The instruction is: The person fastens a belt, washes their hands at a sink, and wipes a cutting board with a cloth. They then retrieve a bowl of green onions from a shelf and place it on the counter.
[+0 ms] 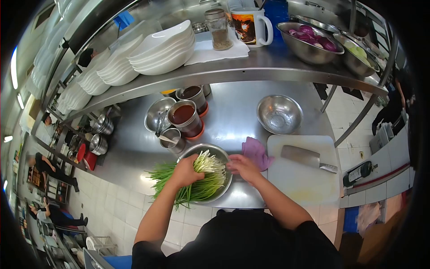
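Observation:
A thick bunch of green chives point(201, 179) with pale white ends lies in a steel bowl point(227, 185) at the near edge of the counter. Its green tops hang over the bowl's left side. My left hand point(187, 171) is closed over the bunch from above, thumb toward the white ends. At the bowl's right rim is my right hand point(244, 168), fingers stretched out and slightly blurred, with nothing seen in it. Just beyond it lies a crumpled purple cloth point(256, 152). A cleaver point(301, 157) rests on the white cutting board point(304, 188) to the right.
Steel pots of dark sauce point(182, 114) and an empty-looking steel bowl point(280, 114) stand farther back. Overhead, a steel shelf point(251, 68) bears stacked white dishes point(163, 51), a mug point(251, 27) and a bowl of purple onions point(311, 42). Several people are off to the sides.

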### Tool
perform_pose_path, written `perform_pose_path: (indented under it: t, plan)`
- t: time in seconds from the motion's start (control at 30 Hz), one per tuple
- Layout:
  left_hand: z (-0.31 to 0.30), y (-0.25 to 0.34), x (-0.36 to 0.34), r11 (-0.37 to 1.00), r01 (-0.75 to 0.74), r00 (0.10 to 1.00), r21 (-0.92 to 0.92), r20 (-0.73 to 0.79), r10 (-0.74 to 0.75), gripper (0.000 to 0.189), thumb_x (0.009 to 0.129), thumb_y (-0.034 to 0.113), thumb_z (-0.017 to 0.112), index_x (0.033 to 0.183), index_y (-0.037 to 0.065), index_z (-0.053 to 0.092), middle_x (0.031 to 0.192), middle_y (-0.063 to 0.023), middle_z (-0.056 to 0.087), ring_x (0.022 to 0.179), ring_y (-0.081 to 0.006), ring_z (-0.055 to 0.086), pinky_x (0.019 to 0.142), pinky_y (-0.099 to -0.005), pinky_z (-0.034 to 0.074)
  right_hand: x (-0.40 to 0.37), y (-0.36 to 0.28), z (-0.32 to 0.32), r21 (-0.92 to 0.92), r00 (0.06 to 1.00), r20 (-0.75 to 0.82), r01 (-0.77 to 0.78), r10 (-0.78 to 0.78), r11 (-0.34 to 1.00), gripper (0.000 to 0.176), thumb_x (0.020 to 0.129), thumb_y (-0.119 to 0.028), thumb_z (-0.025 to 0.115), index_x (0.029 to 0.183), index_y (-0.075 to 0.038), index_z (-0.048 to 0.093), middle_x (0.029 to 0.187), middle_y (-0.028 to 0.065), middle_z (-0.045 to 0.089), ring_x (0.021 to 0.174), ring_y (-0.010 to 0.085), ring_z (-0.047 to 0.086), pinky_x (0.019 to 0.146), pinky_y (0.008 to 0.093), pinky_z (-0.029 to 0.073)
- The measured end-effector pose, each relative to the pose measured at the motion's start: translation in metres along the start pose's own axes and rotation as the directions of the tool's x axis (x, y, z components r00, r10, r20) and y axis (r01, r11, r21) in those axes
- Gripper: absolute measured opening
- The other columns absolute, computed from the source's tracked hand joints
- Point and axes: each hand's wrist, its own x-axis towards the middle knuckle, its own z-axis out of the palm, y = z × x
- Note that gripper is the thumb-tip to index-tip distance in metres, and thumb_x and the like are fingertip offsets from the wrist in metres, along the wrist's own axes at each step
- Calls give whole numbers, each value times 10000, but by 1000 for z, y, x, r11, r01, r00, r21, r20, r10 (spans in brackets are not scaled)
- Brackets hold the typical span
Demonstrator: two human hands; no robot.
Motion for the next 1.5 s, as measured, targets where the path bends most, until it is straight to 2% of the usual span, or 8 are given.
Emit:
perform_pose_path:
  t: [0.13,0.47,0.77,0.9,0.97,1.17,1.3,1.5]
  plan:
    - [-4,-8,-2,996,-29,999,-81,-18,28,434,580,192,704,957,36,554,868,-200,619,842,-368,586,742,-417,461,3,-14,34,238,982,168,43,-85,970,337,889,-141,521,1183,19,484,1054,101,588,958,166,579,799,286,485]
    - [-4,3,-13,1000,-19,980,-23,-198,14,457,591,175,709,1003,56,551,900,-196,624,864,-379,588,765,-433,471,5,-43,61,145,944,239,198,-229,969,238,870,-79,545,1075,40,549,980,65,616,857,136,602,767,261,498]
    - [-26,-5,-13,998,-44,974,-44,-225,33,370,602,125,680,943,19,583,841,-192,635,828,-383,594,744,-421,473,12,-86,43,25,830,-12,558,-557,830,215,883,-132,546,1046,8,562,956,63,625,904,114,570,799,244,445]
    - [-37,-8,-17,986,-47,979,-159,-205,13,334,615,109,670,919,0,583,834,-181,639,805,-347,613,729,-383,478,53,-21,41,-350,898,-18,406,-440,844,305,830,-129,578,1110,-14,540,952,70,624,882,174,586,782,293,466]
    - [-38,-13,-17,986,-52,981,-160,-195,20,328,617,106,667,914,-4,582,828,-175,642,790,-323,624,722,-367,480,54,-3,49,-464,981,-23,160,-192,871,387,807,-133,601,1168,-30,507,914,64,616,846,161,589,720,289,486]
    - [-44,-7,-23,937,-68,988,-343,-152,16,293,664,125,728,887,1,585,797,-87,646,709,-171,591,685,-318,474,48,0,84,37,995,28,93,-94,995,418,819,-186,612,1211,-95,499,811,46,593,720,121,593,580,260,481]
    - [-48,-6,-28,905,-57,989,-422,-148,-7,288,686,132,756,884,6,590,797,-43,633,717,-117,563,680,-287,466,45,-11,95,-154,985,163,80,-54,985,324,836,-216,598,1137,-100,565,738,56,602,653,118,587,563,276,469]
    - [-42,-20,-28,869,-78,975,-489,-221,-37,225,678,88,740,839,5,606,773,-32,627,707,-101,568,649,-263,467,22,-10,125,-350,773,303,635,-558,689,208,789,-201,600,931,-52,634,799,143,629,718,273,609,668,339,471]
